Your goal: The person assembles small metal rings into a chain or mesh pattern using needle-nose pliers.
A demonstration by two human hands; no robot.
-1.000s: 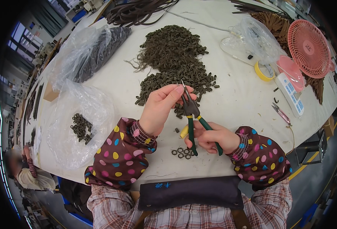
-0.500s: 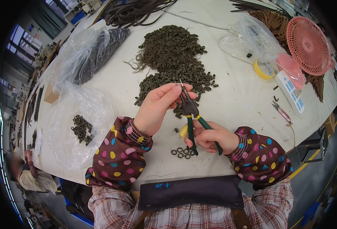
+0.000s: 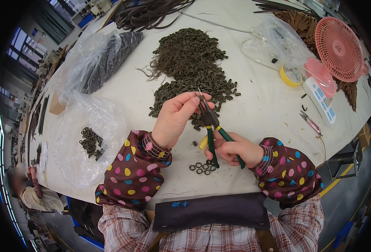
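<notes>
My right hand (image 3: 239,149) is wrapped around the green handles of a pair of long-nosed pliers (image 3: 210,119), whose thin tips point away from me. At those tips my left hand (image 3: 173,119) pinches a small dark loop (image 3: 202,98), mostly covered by the fingers. Just beyond lies a big heap of dark olive loops (image 3: 189,59), with loose threads among them. Several round dark rings (image 3: 199,171) rest on the table below the pliers. Something yellow (image 3: 203,142) shows beside my right fingers; I cannot make out what it is.
On the left, a clear plastic bag (image 3: 72,143) lies with a small pile of loops (image 3: 91,143). Another bag (image 3: 110,59) holds dark strips. To the right are a pink fan (image 3: 338,48), yellow tape roll (image 3: 290,75), white scale (image 3: 318,101) and small snips (image 3: 310,122). A person (image 3: 36,193) sits far left.
My left hand and the plier tips have shifted very slightly, and the handles look a little closer together. The grip on pliers and loop stays the same.
</notes>
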